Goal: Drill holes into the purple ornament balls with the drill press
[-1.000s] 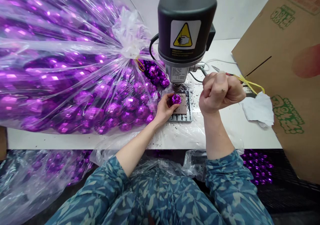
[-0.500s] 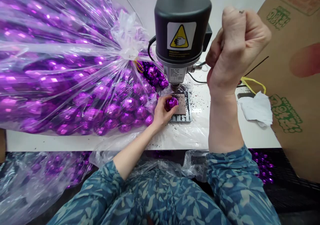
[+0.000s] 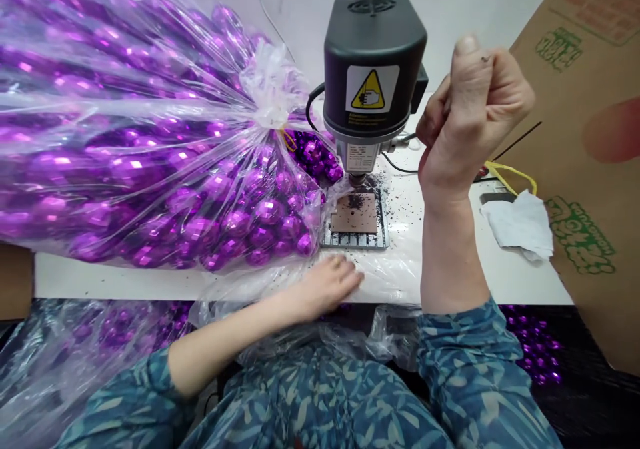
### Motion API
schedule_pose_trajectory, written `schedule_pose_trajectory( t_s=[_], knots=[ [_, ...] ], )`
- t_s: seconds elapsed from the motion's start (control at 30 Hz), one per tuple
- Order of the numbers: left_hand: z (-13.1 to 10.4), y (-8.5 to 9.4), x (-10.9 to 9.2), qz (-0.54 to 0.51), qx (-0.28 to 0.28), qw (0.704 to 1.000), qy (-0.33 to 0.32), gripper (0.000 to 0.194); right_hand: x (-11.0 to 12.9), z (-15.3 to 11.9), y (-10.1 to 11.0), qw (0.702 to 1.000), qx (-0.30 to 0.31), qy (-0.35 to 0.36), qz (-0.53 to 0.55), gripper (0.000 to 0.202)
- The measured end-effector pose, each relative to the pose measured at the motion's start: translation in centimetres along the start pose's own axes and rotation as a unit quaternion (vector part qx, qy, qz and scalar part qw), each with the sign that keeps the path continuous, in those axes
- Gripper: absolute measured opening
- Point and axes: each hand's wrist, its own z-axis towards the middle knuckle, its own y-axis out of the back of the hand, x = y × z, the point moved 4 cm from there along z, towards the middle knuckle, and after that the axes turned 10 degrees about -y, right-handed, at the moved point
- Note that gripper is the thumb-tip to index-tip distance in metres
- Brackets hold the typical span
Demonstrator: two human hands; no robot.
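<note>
My left hand (image 3: 327,288) is over the table's front edge, palm down, with fingers stretched loosely to the right; no ball shows in it. Raised beside the black drill press head (image 3: 375,62), my right hand (image 3: 477,109) is closed in a fist around the lever, whose rod runs from the machine's side into the fist. Below the chuck (image 3: 357,179) lies a tan board (image 3: 363,221) with a small dark hole and dark shavings on it. This board rests on a slotted metal base (image 3: 383,239). Nothing sits over the hole.
A large clear plastic bag (image 3: 273,89) of shiny purple faceted balls (image 3: 267,209) fills the left side. At right are a crumpled white cloth (image 3: 520,226), a yellow cord (image 3: 510,172) and a tall cardboard box (image 3: 595,196). More purple balls (image 3: 540,352) lie below the table.
My left hand has left the board and moved down to the table's front edge; the purple ball it held is out of sight. My right fist stays raised by the machine.
</note>
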Motion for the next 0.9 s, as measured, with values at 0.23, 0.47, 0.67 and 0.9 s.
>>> schedule_pose_trajectory(
  t_s=[0.23, 0.47, 0.67, 0.9],
  knots=[
    [7.7, 5.9, 16.3, 0.073, -0.066, 0.936, 0.337, 0.053, -0.1, -0.2, 0.1, 0.999, -0.001, 0.0, -0.035, 0.066],
    [10.1, 4.0, 20.1, 0.027, -0.032, 0.943, 0.33, 0.043, -0.1, -0.3, 0.1, 1.0, 0.009, 0.007, 0.019, 0.067],
    [8.9, 5.5, 18.3, 0.065, -0.067, 0.93, 0.355, 0.036, 0.1, -0.4, 0.2, 1.0, 0.01, -0.004, -0.002, 0.066],
    [2.6, 7.9, 13.0, -0.263, -0.419, 0.814, 0.304, 0.031, 0.0, -0.5, 0.2, 1.0, 0.011, 0.009, 0.019, 0.064]
  ],
)
